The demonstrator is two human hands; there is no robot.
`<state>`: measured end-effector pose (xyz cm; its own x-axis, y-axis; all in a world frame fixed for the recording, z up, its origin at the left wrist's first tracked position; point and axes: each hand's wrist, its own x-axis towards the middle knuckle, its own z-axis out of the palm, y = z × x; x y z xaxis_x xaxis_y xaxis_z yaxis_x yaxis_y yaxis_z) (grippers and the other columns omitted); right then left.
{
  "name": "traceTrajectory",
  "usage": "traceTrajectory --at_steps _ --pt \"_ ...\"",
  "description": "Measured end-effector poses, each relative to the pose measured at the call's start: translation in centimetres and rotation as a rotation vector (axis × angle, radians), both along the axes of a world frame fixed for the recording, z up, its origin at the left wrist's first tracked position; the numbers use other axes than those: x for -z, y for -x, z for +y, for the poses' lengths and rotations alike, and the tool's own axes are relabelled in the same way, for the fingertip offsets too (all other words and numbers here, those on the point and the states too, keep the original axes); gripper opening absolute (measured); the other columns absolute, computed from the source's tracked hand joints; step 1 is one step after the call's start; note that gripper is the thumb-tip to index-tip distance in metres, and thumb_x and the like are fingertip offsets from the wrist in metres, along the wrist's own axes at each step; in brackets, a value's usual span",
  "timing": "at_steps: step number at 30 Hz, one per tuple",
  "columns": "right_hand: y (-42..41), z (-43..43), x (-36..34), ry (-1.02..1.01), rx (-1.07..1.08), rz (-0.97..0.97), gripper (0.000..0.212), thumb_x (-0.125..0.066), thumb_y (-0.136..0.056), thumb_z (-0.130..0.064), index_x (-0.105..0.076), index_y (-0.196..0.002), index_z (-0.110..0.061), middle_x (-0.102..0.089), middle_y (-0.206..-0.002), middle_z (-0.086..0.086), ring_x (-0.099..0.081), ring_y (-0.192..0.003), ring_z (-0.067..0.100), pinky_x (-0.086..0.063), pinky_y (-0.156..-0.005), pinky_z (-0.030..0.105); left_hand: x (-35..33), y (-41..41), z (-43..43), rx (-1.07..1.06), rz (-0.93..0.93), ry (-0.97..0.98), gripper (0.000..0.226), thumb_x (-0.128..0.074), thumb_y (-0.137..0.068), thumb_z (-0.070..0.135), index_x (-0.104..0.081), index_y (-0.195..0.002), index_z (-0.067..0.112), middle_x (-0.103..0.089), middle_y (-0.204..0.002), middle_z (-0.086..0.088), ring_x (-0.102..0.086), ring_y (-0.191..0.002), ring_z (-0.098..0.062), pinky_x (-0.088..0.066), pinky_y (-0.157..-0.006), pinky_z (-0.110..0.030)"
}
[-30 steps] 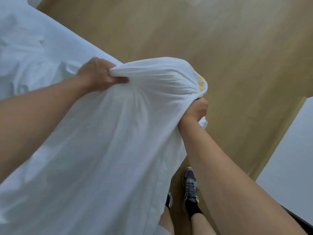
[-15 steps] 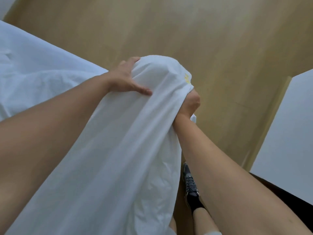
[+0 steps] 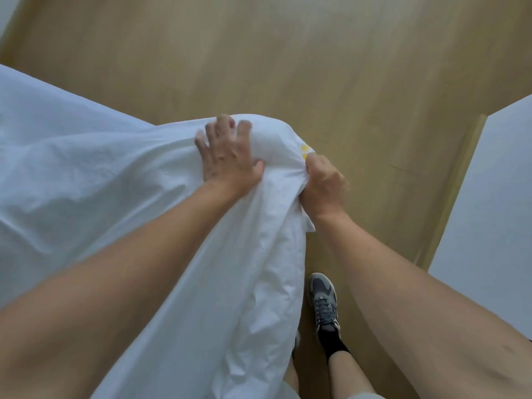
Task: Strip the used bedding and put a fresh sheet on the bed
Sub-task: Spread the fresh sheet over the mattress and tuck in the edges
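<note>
A white sheet (image 3: 86, 182) covers the bed on the left and drapes over its corner toward my legs. A small yellow tag (image 3: 304, 148) shows on the cloth at the corner. My left hand (image 3: 227, 156) lies on top of the corner, fingers spread, thumb pressing into the fabric. My right hand (image 3: 324, 184) is fisted around a bunch of the sheet just below the tag, at the side of the corner. The mattress under the sheet is hidden.
Light wooden floor (image 3: 316, 67) stretches ahead and to the right. A white panel or wall (image 3: 489, 211) with a wooden skirting edge stands at the right. My right foot in a grey sneaker (image 3: 324, 300) stands on the floor beside the hanging sheet.
My left hand has let go of its pinch and now lies spread over the corner. The right hand has stayed gripped on the cloth, and the corner has come lower and nearer.
</note>
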<state>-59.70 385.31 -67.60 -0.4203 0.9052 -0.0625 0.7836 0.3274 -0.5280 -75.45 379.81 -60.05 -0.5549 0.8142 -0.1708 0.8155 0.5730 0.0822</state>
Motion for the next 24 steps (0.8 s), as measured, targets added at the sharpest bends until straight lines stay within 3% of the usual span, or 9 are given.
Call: traceTrajectory --at_steps 2,4,7,11,15,17,19,21,24 --pt "-0.9 0.4 0.1 0.048 -0.009 -0.09 0.017 -0.058 -0.08 -0.014 -0.042 -0.075 -0.017 -0.044 -0.064 0.0 -0.045 -0.056 0.031 -0.021 -0.051 0.027 -1.2 -5.0 -1.4 0.131 -0.11 -0.183 0.025 -0.067 -0.082 0.03 -0.065 -0.101 0.014 -0.064 -0.103 -0.011 -0.061 -0.095 -0.035 -0.046 -0.083 -0.043" --pt "-1.3 1.0 -0.1 0.076 -0.062 -0.176 0.017 -0.055 -0.077 -0.012 -0.04 -0.07 -0.017 -0.039 -0.058 -0.001 -0.04 -0.054 0.03 -0.017 -0.049 0.025 -1.7 -10.2 -3.4 0.179 -0.341 -0.01 0.012 -0.057 -0.089 0.024 -0.062 -0.095 0.014 -0.066 -0.096 -0.01 -0.064 -0.089 -0.035 -0.049 -0.074 -0.04" --pt "-1.9 1.7 -0.8 0.069 -0.136 -0.207 0.022 -0.053 -0.069 -0.004 -0.034 -0.067 -0.015 -0.035 -0.057 -0.001 -0.037 -0.053 0.03 -0.016 -0.049 0.025 -0.7 -14.0 -5.0 0.059 -0.416 0.319 0.036 -0.053 -0.093 0.02 -0.048 -0.128 0.01 -0.051 -0.129 -0.01 -0.05 -0.121 -0.029 -0.044 -0.1 -0.039" --pt "-2.2 1.5 -1.9 -0.097 -0.184 -0.02 0.037 -0.06 -0.052 0.004 -0.03 -0.062 -0.016 -0.03 -0.055 0.0 -0.029 -0.049 0.026 -0.016 -0.05 0.02 -0.2 -15.4 -5.4 -0.066 -0.301 0.275 0.084 -0.058 -0.087 0.03 -0.016 -0.156 0.007 -0.028 -0.158 -0.011 -0.029 -0.146 -0.029 -0.026 -0.119 -0.039" --pt "-2.1 1.6 -2.3 -0.319 -0.385 0.053 0.036 -0.063 -0.038 0.006 -0.036 -0.052 -0.015 -0.039 -0.05 0.004 -0.034 -0.042 0.025 -0.014 -0.047 0.023 2.0 -11.5 -3.7 -0.283 -0.382 0.254 0.069 -0.053 -0.093 0.026 -0.028 -0.156 0.013 -0.038 -0.157 -0.018 -0.037 -0.144 -0.033 -0.026 -0.119 -0.04" --pt "-2.7 1.3 -1.7 -0.382 -0.508 0.027 0.035 -0.063 -0.037 0.008 -0.04 -0.05 -0.014 -0.04 -0.049 0.004 -0.036 -0.041 0.025 -0.015 -0.045 0.024 2.9 -12.2 -0.7 -0.299 -0.315 0.351 0.04 -0.05 -0.088 0.007 -0.062 -0.124 0.021 -0.064 -0.118 -0.015 -0.059 -0.11 -0.034 -0.043 -0.098 -0.041" --pt "-3.5 1.0 -1.1 -0.427 -0.598 0.018 0.035 -0.063 -0.039 0.01 -0.041 -0.05 -0.014 -0.041 -0.049 0.004 -0.034 -0.042 0.024 -0.017 -0.046 0.026 5.3 -13.8 -0.2 -0.226 -0.389 0.441 0.035 -0.038 -0.073 -0.005 -0.046 -0.071 0.029 -0.04 -0.067 0.004 -0.037 -0.062 -0.019 -0.031 -0.061 -0.028" --pt "-4.2 0.6 -0.7 -0.448 -0.658 0.011 0.036 -0.062 -0.04 0.01 -0.039 -0.051 -0.015 -0.04 -0.049 0.004 -0.027 -0.046 0.022 -0.016 -0.048 0.026 6.7 -15.4 1.8 -0.217 -0.452 0.493 0.033 -0.017 -0.072 -0.001 -0.03 -0.067 0.029 -0.022 -0.066 0.008 -0.022 -0.058 -0.014 -0.021 -0.056 -0.027" --pt "-4.8 0.6 -1.0 -0.31 -0.659 -0.046 0.045 -0.062 -0.042 0.013 -0.031 -0.054 -0.017 -0.034 -0.049 0.003 -0.024 -0.049 0.021 -0.018 -0.048 0.025 4.9 -12.6 -0.5 0.013 -0.395 0.815 0.035 -0.042 -0.082 -0.007 -0.05 -0.085 0.027 -0.047 -0.084 0.007 -0.046 -0.077 -0.015 -0.044 -0.074 -0.031"
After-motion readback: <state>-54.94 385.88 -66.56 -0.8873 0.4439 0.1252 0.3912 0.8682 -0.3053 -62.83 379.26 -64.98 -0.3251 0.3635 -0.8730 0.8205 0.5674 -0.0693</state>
